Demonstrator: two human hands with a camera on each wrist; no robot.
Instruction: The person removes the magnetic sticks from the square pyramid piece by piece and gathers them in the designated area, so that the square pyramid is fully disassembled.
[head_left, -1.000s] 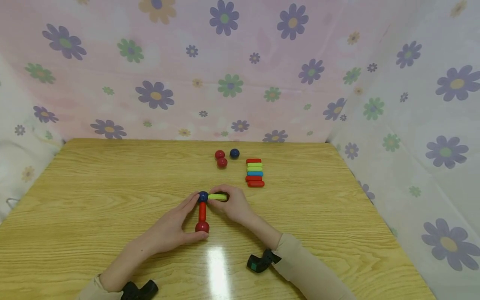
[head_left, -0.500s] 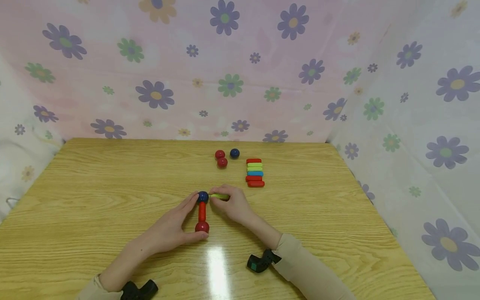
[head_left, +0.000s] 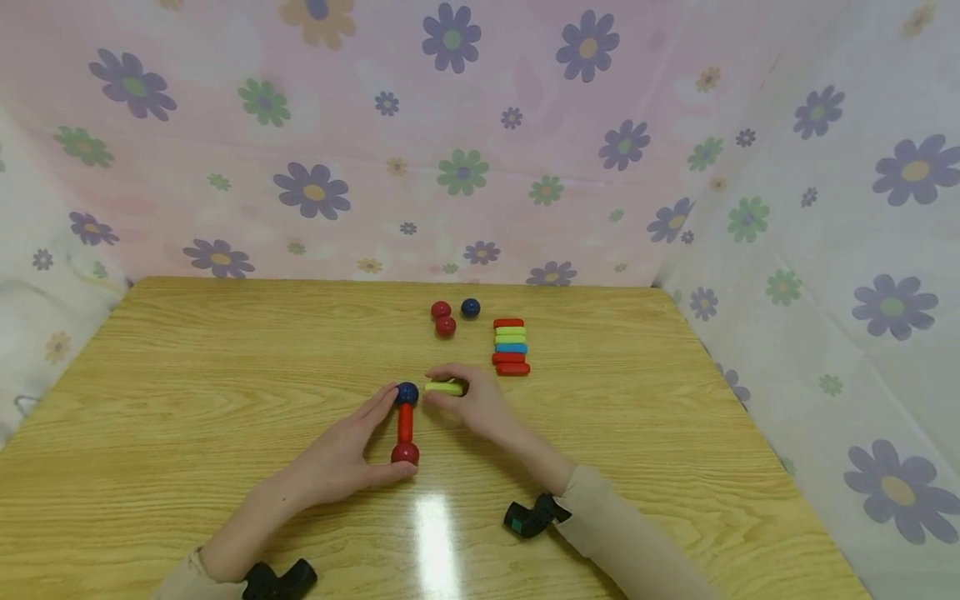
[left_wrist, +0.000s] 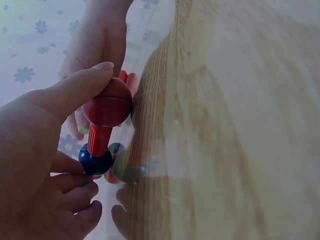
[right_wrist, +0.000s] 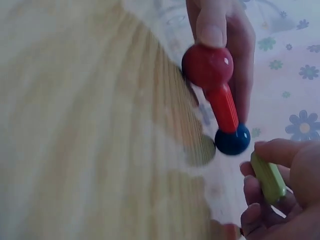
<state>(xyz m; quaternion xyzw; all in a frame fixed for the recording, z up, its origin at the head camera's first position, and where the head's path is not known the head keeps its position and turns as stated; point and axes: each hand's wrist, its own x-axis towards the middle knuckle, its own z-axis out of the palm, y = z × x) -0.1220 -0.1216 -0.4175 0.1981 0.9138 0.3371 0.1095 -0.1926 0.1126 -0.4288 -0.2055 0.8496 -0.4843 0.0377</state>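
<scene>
In the head view my left hand (head_left: 337, 462) spans a toy assembly: a red rod (head_left: 405, 423) joining a blue ball (head_left: 407, 394) at the far end to a red ball (head_left: 405, 455) at the near end. The thumb presses the red ball and the fingertips lie against the blue ball. My right hand (head_left: 476, 404) pinches a yellow-green rod (head_left: 444, 388) between thumb and fingers, just right of the blue ball. A gap separates this rod (right_wrist: 269, 177) from the blue ball (right_wrist: 232, 139) in the right wrist view.
Two loose red balls (head_left: 446, 327) and another blue ball (head_left: 470, 308) lie toward the back of the wooden table (head_left: 225, 358). Right of them several red, yellow-green and blue rods (head_left: 512, 348) lie in a stacked row. A flowered curtain (head_left: 480, 142) hangs behind.
The yellow-green rod, earlier with its end at the blue ball, has drawn away to the right with my right hand. My left hand and the ball-and-rod assembly hold their place.
</scene>
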